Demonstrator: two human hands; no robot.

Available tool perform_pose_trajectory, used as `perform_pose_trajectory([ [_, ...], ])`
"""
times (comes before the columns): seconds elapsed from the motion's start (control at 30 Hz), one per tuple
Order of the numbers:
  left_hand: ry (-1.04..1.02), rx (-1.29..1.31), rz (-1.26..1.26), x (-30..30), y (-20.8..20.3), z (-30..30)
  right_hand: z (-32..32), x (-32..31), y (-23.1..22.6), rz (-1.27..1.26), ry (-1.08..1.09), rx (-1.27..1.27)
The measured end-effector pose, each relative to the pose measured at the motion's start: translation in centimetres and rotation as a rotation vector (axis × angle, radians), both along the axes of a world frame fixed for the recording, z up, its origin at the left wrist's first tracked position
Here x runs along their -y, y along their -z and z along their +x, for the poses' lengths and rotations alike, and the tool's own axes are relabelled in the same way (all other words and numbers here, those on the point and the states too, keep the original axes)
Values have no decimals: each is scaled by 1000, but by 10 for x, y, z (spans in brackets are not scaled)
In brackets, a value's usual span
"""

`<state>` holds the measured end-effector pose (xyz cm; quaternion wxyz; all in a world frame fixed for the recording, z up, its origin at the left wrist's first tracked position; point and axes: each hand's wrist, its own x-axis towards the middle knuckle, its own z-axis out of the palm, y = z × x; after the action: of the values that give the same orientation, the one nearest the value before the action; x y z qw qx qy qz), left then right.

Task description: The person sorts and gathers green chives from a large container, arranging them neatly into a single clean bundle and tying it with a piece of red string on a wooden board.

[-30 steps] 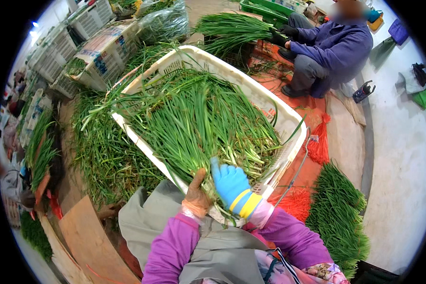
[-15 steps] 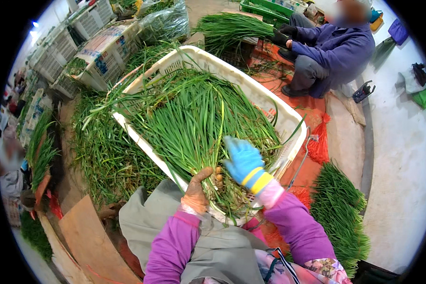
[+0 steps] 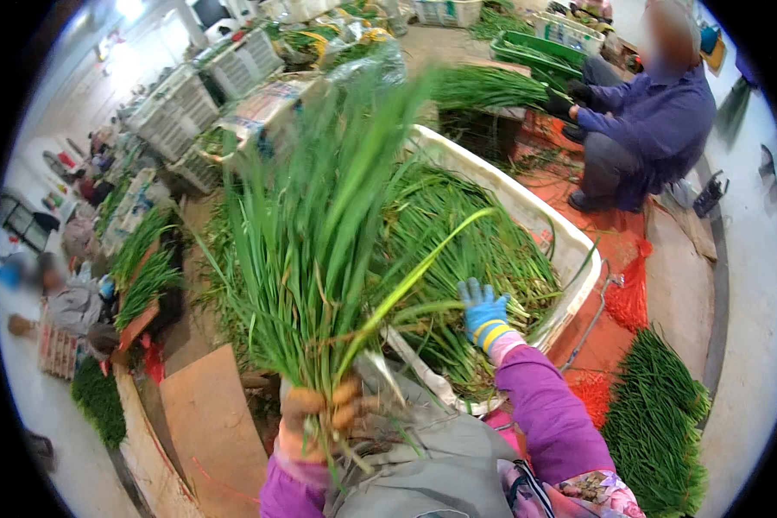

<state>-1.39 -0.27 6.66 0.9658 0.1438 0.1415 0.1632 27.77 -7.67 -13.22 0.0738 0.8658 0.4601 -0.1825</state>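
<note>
Chive-like bunch has risen, left hand clamped round its base, right hand open; lifting apparently underway, next requiring steady grip.

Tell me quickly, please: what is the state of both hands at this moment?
Left hand: closed, holding a bundle of green stalks.
Right hand: open, at the loose stalks in the white crate.

Held bunch of green leaves: upper tips smeared. Left hand motion-blurred; purple left sleeve cut by lower edge. White crate: left side behind bunch. Seated co-worker, grey-clad person at left: heads blurred.
</note>
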Motion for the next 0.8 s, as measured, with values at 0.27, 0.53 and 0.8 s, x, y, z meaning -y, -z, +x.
perform_pose_trajectory([
  [0.27, -119, 114, 197, -33, 15, -46, -9, -12, -152, 1392, 86, -423],
  [0.53, -191, 165, 209, -32, -5, -37, -127, -62, -246, 1429, -647, -460],
  [0.8, -170, 326, 105, -48, 37, -85, -153, -15, -202, 1081, -990, -1035],
])
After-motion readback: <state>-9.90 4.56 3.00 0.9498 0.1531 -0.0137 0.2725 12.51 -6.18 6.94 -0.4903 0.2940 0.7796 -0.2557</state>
